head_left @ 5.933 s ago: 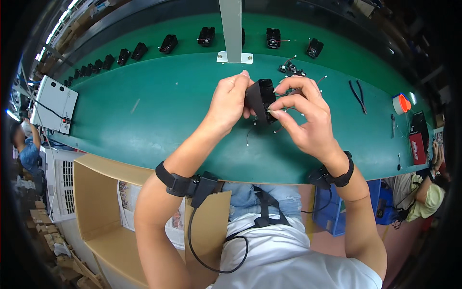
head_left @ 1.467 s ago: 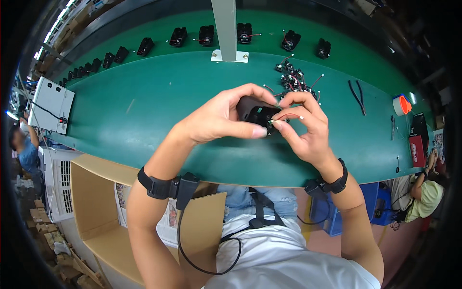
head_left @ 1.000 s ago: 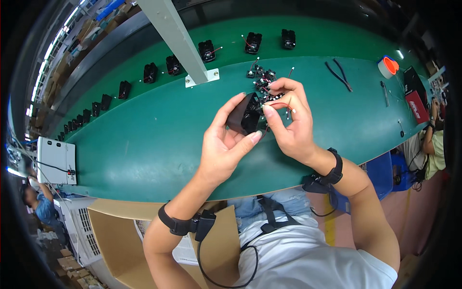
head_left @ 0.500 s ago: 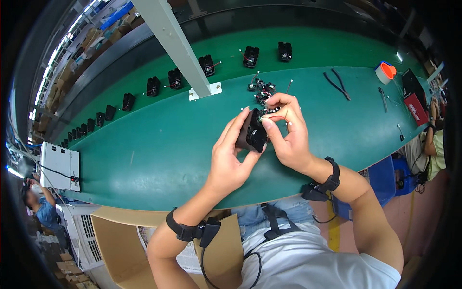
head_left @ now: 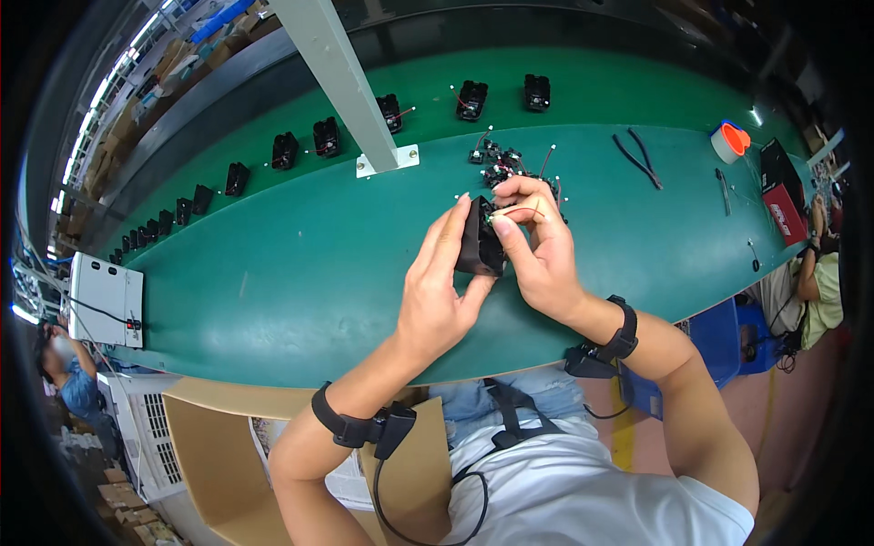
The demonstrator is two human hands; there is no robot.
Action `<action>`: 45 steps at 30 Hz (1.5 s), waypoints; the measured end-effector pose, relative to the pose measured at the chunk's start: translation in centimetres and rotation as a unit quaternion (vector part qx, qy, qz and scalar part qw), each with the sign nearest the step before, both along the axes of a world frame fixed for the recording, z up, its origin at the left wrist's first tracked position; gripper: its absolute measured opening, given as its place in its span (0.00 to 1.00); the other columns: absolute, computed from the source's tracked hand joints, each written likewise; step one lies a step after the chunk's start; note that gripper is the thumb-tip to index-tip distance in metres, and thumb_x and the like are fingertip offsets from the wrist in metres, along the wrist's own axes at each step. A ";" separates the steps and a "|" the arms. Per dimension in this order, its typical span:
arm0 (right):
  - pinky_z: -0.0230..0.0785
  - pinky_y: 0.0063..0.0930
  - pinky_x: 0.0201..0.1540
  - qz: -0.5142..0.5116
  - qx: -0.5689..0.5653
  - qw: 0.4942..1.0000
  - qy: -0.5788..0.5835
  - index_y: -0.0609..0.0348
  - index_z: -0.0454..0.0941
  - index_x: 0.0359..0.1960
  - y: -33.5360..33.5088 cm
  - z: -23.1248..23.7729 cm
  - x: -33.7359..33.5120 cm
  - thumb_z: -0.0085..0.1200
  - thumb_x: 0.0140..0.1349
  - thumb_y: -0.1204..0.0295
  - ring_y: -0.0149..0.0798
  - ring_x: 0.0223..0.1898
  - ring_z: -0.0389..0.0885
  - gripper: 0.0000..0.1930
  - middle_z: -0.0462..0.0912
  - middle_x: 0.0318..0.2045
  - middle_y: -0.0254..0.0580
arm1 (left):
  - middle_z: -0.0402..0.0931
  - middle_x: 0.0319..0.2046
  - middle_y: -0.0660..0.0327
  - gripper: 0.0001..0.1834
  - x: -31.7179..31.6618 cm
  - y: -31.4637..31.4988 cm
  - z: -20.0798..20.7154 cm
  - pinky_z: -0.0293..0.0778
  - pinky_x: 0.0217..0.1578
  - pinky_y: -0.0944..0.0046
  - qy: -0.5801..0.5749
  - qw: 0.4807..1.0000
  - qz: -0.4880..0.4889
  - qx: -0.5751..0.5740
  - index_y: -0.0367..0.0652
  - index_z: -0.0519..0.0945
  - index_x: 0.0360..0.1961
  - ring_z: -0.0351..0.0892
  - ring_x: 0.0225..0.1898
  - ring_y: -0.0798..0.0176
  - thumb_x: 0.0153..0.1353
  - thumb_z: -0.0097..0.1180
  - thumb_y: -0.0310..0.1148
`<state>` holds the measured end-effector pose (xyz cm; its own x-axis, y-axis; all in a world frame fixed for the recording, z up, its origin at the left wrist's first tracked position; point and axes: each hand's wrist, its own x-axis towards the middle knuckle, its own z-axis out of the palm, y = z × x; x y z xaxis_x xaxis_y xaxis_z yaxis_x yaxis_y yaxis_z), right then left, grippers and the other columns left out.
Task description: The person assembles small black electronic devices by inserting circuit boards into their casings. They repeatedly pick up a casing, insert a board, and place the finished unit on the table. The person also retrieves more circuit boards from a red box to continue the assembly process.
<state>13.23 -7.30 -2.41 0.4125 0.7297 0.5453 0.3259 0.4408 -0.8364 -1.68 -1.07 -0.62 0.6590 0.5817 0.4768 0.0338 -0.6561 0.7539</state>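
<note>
Above the green workbench, my left hand (head_left: pixel 437 278) is wrapped round a black plastic housing (head_left: pixel 475 247), thumb at its lower edge and fingers along its far side. The housing stands tilted, its open side facing right. My right hand (head_left: pixel 544 246) pinches a small part with a thin red wire (head_left: pixel 521 212) at the housing's open side. What sits between those fingertips is mostly hidden. Just beyond the hands lies a pile of small black parts with wires and white connectors (head_left: pixel 503 166).
A row of similar black housings (head_left: pixel 471 100) runs along the green belt behind the bench. A metal post (head_left: pixel 341 82) rises from the bench. Pliers (head_left: pixel 639 158), an orange-and-white container (head_left: pixel 729 140) and a red-and-black box (head_left: pixel 783 205) lie right. Other people sit at both sides.
The housing has turned in my left hand, so more of its outer wall shows and less of its inside. My right fingers stay at its open side with the wire. The belt's housings shifted slightly left.
</note>
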 end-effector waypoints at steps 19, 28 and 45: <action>0.71 0.35 0.57 0.306 -0.093 0.944 0.084 0.62 0.82 0.46 -0.2 1.5 1.5 0.63 0.59 0.75 0.39 0.58 0.72 0.13 0.70 0.59 0.45 | 0.80 0.40 0.57 0.29 -2.7 4.1 1.3 0.77 0.41 0.60 0.000 0.872 -0.164 -0.462 0.36 0.76 0.50 0.79 0.41 0.64 0.71 0.41 0.55; 0.67 0.39 0.61 0.272 -0.062 0.960 0.012 0.59 0.87 0.39 -1.0 2.3 0.5 0.67 0.54 0.76 0.43 0.60 0.71 0.10 0.73 0.59 0.47 | 0.77 0.41 0.63 0.28 -2.7 3.6 0.4 0.78 0.42 0.60 -0.052 0.799 -0.199 -0.565 0.40 0.73 0.56 0.79 0.42 0.67 0.71 0.44 0.55; 0.73 0.35 0.43 0.062 -0.003 0.964 -0.258 0.60 0.79 0.23 -1.4 3.5 0.2 0.64 0.44 0.81 0.47 0.51 0.77 0.06 0.77 0.51 0.46 | 0.79 0.26 0.66 0.26 -2.0 4.4 -0.1 0.72 0.30 0.73 0.075 0.885 -0.143 -0.437 0.42 0.81 0.37 0.77 0.26 0.73 0.69 0.49 0.57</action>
